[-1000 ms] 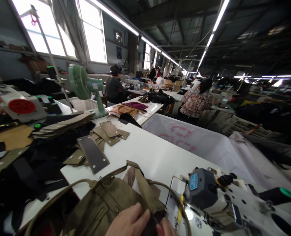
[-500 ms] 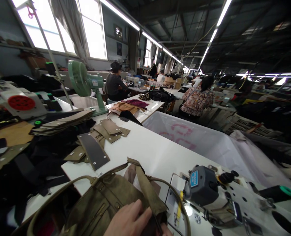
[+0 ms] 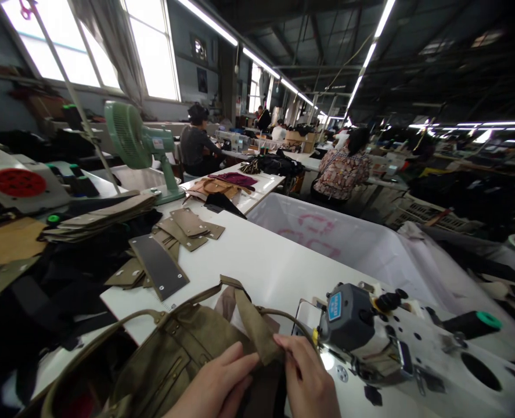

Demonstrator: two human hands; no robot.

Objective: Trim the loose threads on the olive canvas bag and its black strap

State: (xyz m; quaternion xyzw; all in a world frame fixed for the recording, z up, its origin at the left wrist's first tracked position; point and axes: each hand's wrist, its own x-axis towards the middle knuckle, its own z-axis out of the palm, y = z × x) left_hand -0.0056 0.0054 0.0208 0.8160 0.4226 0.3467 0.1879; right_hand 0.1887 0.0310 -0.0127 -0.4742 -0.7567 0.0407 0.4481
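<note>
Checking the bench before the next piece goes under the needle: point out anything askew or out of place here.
Nothing looks damaged or spilled. The cut panels lie fanned loosely, overlapping at odd angles on the white table rather than squared up. Both hands, left hand and right hand, pinch the strap of the olive bag beside the sewing machine.

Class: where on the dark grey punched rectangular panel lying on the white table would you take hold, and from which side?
Grip the dark grey punched rectangular panel at its near short end, coming from the near side: that end lies uncovered on the white table, while the far end meets stacked olive pieces.
</note>
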